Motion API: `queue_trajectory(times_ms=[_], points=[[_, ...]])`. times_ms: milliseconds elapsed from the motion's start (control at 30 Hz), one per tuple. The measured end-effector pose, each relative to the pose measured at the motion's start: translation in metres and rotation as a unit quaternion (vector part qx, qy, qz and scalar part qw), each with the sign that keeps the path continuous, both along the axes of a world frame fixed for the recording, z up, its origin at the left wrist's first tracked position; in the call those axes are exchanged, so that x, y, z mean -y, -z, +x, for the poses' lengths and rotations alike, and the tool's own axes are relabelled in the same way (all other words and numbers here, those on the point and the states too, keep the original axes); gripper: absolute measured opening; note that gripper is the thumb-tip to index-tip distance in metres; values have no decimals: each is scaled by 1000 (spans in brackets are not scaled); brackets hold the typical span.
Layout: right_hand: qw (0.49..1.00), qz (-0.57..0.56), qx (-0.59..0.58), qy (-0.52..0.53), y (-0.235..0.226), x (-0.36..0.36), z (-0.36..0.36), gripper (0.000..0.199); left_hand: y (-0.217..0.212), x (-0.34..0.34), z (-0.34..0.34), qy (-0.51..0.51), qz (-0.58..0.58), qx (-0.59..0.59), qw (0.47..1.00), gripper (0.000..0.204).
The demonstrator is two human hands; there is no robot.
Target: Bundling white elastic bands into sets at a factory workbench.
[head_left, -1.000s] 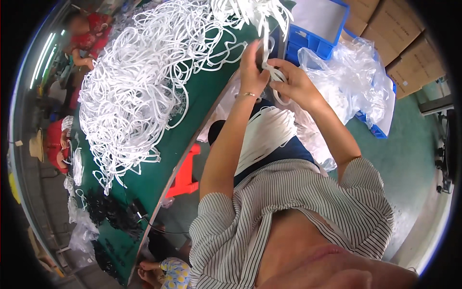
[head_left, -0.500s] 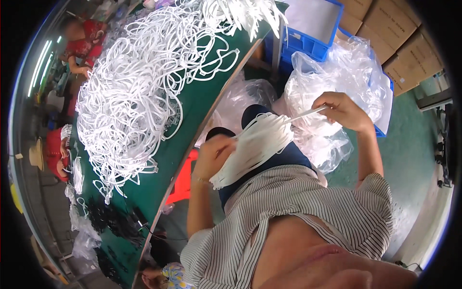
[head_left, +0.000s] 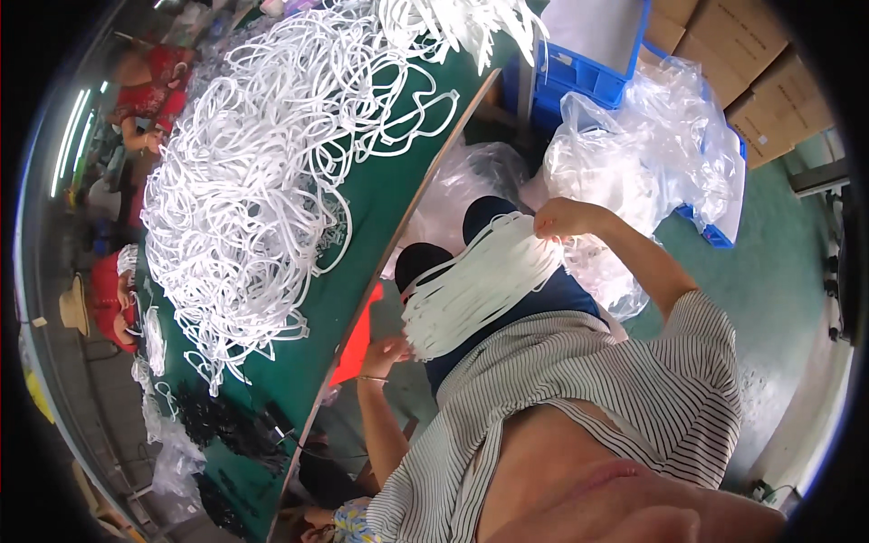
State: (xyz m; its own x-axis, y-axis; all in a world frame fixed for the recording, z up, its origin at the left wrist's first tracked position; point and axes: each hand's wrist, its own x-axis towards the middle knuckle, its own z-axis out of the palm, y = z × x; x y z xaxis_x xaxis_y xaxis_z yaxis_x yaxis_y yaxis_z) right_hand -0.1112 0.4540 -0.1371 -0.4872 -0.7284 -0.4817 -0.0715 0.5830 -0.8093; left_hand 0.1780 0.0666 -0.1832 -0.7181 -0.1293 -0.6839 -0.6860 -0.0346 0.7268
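A bundle of long white cords [head_left: 484, 281] lies across my lap, its strands running side by side. My right hand [head_left: 563, 219] is closed on the bundle's upper right end. At the lower left end, the curled fingers of my left hand [head_left: 386, 355] hold the strand ends; the fingertips are partly hidden. To the left, a large tangled pile of white cords [head_left: 244, 190] covers much of the green table [head_left: 376, 195]. More white cords [head_left: 462, 23] lie straighter at the table's far end.
Black cords [head_left: 226, 425] lie on the table's near part. Clear plastic bags [head_left: 643, 145] sit beside blue crates [head_left: 588, 77], with cardboard boxes [head_left: 738, 50] behind. A red stool [head_left: 358, 339] stands by the table edge. People in red [head_left: 149, 95] are across the table.
My right hand has moved left and down onto the bundle's end, and the strand it pulled out no longer sticks out. My left hand has dropped lower, to the bundle's lower left end.
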Motion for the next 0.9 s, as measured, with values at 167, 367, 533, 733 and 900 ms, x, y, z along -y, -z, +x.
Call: queue_trajectory(times_ms=[167,367,533,733,900], points=[[990,64,31,-119,4,1,-28,17,17,11,7,-26,10,-8,1000,15],[931,-74,-330,-140,-16,0,-117,18,28,25,15,-9,-30,-15,999,18],[759,-49,-501,413,-70,9,-275,33,58,35,28,47,-128,-65,989,24],[787,-6,-372,492,-59,13,-348,33,38,22,11,-17,-278,-106,955,23],[746,-383,-198,507,-89,24,-290,21,-19,-20,-30,11,-287,-208,935,22]])
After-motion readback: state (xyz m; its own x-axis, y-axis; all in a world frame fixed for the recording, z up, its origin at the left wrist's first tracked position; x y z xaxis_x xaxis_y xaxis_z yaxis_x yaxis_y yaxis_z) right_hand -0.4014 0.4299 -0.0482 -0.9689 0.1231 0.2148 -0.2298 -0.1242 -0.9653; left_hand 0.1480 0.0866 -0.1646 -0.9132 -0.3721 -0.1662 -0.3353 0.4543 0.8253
